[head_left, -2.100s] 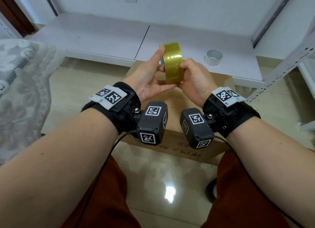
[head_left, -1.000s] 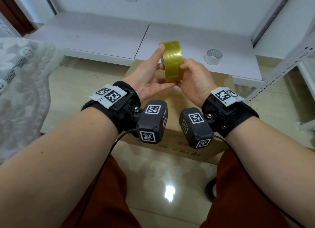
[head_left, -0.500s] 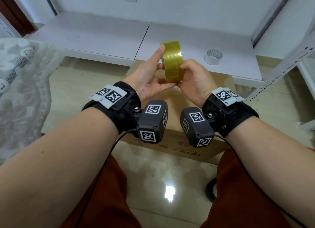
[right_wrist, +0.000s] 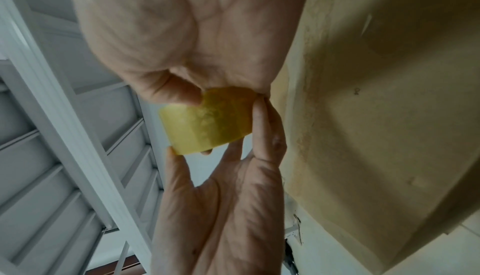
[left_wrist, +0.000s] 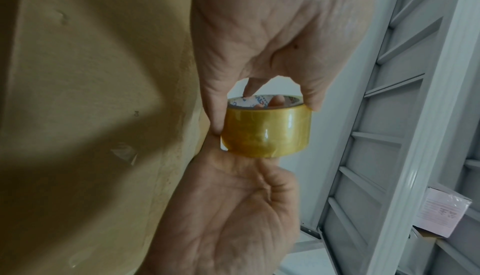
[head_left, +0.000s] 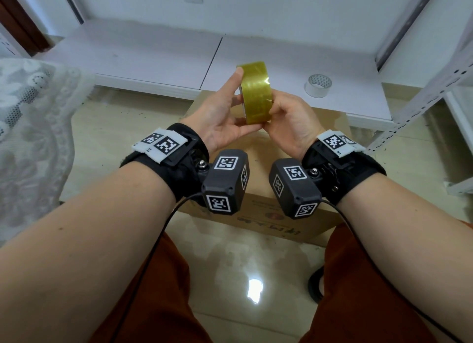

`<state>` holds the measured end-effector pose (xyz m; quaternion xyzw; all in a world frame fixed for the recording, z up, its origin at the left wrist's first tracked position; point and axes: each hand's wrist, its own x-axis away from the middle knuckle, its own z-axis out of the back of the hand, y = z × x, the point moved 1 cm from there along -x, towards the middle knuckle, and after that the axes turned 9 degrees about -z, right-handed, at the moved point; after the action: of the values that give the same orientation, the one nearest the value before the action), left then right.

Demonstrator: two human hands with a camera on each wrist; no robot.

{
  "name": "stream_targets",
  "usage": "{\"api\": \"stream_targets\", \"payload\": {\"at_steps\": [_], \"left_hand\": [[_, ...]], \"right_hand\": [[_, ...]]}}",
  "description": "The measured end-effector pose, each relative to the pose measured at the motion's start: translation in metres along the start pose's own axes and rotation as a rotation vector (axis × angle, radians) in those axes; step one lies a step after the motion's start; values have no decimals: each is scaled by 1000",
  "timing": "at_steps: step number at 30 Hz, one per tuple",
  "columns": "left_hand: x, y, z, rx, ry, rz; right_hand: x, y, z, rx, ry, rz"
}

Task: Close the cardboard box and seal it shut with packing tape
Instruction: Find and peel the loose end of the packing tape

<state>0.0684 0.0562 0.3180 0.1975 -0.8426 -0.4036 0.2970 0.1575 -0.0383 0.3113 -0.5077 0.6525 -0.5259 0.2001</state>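
Observation:
A roll of yellow packing tape [head_left: 256, 94] is held upright over the brown cardboard box [head_left: 258, 209] on the floor. My left hand [head_left: 227, 114] pinches the roll from the left, index finger along its upper rim and thumb underneath. My right hand [head_left: 284, 112] grips it from the right, its thumb lying on the tape's outer face. In the left wrist view, fingertips reach into the core of the tape roll [left_wrist: 266, 131]. The right wrist view shows the tape roll [right_wrist: 207, 127] beside the box [right_wrist: 389, 94]. The box top looks flat, and my hands hide most of it.
A second, whitish tape roll [head_left: 318, 85] stands on the low white platform [head_left: 153, 50] behind the box. White metal shelving [head_left: 435, 68] rises at the right, with a pink carton [left_wrist: 441, 213] on it. Lace cloth [head_left: 30, 117] hangs at the left. The floor is glossy tile.
Almost nothing: the roll has shifted slightly between my fingers, and both hands stay in the same spot above the box.

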Motion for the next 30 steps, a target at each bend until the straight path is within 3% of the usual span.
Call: {"api": "stream_targets", "payload": {"at_steps": [3, 7, 12, 14, 18, 23, 26, 30], "left_hand": [[-2, 1, 2, 24, 12, 21], [-1, 4, 2, -75, 45, 33], [3, 13, 5, -490, 314, -221], [2, 18, 6, -658, 224, -281], [6, 16, 6, -1056, -60, -263], [6, 16, 15, -1489, -135, -347], [6, 9, 15, -1552, -234, -337], [2, 6, 11, -1492, -159, -380]], "right_hand": [[1, -2, -1, 77, -19, -32], [-2, -1, 3, 275, 76, -16], [-3, 1, 14, 520, 78, -36], [-3, -1, 16, 546, 66, -43], [-2, -6, 20, 611, 73, -17], [-3, -11, 26, 624, 71, 31], [-1, -12, 24, 628, 55, 43], [-7, -15, 30, 715, 333, 166]]}}
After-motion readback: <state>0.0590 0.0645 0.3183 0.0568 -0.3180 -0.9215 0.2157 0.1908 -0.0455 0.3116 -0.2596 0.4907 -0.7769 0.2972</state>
